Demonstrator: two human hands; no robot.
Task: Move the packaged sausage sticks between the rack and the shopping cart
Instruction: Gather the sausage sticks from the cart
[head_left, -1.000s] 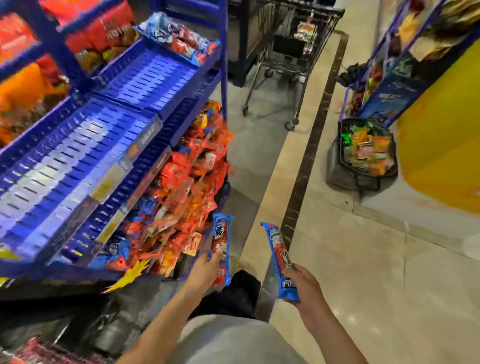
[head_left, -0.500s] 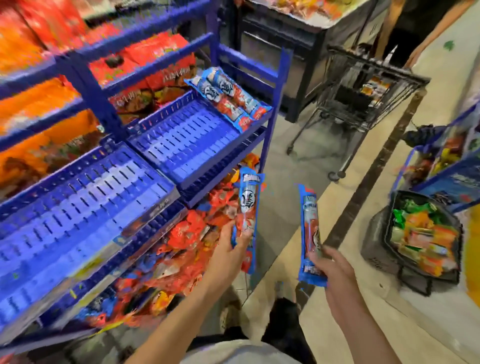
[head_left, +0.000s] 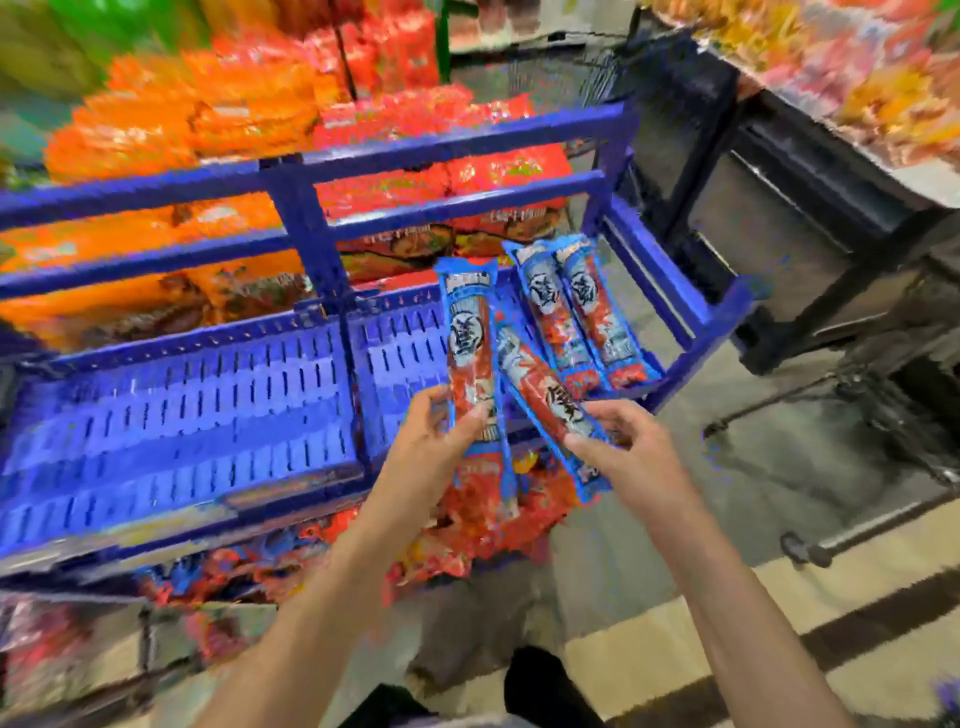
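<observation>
Blue shelf (head_left: 182, 415) carries two sticks (head_left: 576, 317) at its right end. Left hand (head_left: 431, 447) grips a third stick (head_left: 467, 332), right hand (head_left: 628, 452) a fourth stick (head_left: 540, 395), both risen to the front edge: shelving looks imminent.

A supermarket aisle. A blue rack (head_left: 311, 171) carries stacked orange snack packets (head_left: 182, 119). More packaged goods (head_left: 857, 67) are heaped nearby.

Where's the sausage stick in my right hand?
The right-hand stick is head-view centre, tilted above the blue tray, between the left-hand stick and two shelved sticks.
</observation>
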